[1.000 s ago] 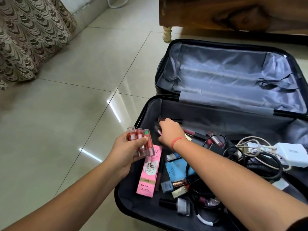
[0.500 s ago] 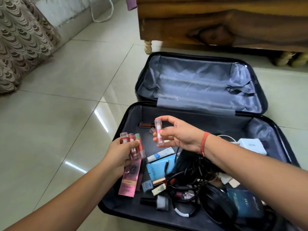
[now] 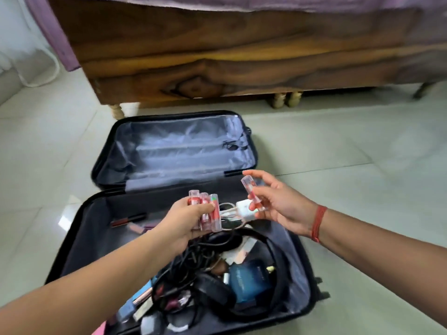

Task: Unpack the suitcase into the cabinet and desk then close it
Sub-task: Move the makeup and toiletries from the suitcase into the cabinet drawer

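A black suitcase (image 3: 79, 228) lies open on the tiled floor, its grey-lined lid (image 3: 174, 151) flat and bare. My left hand (image 3: 186, 223) grips three clear tubes with red contents (image 3: 205, 211) above the suitcase. My right hand (image 3: 278, 206) pinches one more clear red tube (image 3: 254, 195) just to the right of them. Inside the lower half lie a white charger with cable (image 3: 244, 210), tangled black cables (image 3: 205, 257), black headphones (image 3: 242, 301), a blue box (image 3: 249, 279), lipsticks (image 3: 128, 220) and small cosmetics (image 3: 145, 308).
A wooden bed frame (image 3: 217, 68) with turned legs stands just beyond the suitcase, a purple cloth (image 3: 60, 39) hanging over its left corner. A white cable (image 3: 36, 78) loops on the floor at far left. Pale glossy tiles (image 3: 350, 177) surround the suitcase.
My right hand has lifted a clear red tube out of the suitcase and moved it up and to the right. The view has swung right and up, bringing the bed frame into sight.
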